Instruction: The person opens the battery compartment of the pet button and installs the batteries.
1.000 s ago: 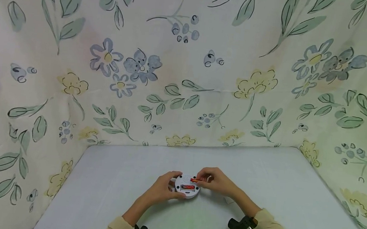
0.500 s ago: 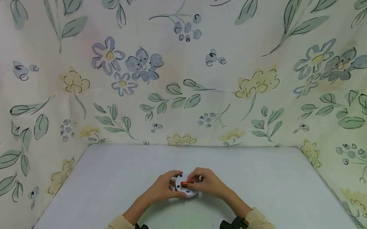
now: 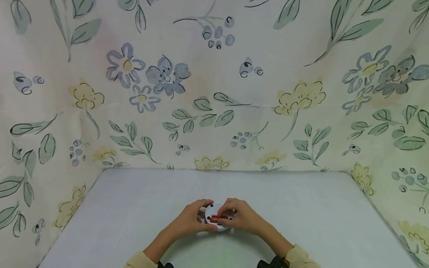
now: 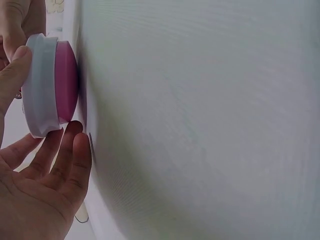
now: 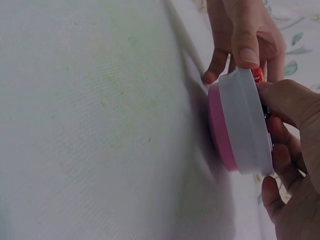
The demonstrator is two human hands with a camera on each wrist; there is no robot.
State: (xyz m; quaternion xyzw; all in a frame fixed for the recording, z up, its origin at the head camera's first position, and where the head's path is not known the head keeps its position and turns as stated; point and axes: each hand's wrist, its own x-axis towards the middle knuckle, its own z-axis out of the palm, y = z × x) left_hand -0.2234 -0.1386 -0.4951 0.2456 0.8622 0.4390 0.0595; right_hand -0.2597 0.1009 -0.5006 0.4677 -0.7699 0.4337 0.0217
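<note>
A round white device with a pink lower part [image 4: 66, 82] lies bottom up on the table, its white underside [image 3: 208, 211] facing me with small holes and dark feet. My left hand [image 3: 189, 221] grips its rim, thumb at the near edge and fingers around the far side. My right hand [image 3: 243, 216] pinches a red battery [image 3: 213, 219] at the battery slot in the underside. The fingers cover much of the slot, so how deep the battery sits is hidden. From the right wrist view, a red battery end [image 5: 257, 75] shows beside the right thumb.
A white cloth-covered table [image 3: 146, 196] lies under the device. Floral fabric [image 3: 217, 108] hangs behind it and along both sides. Black wrist cameras [image 3: 272, 267] are strapped to both wrists.
The right hand has moved left with the battery, from above the device's right side onto the slot. Since half a second ago its fingers have shifted slightly. The left hand keeps its grip.
</note>
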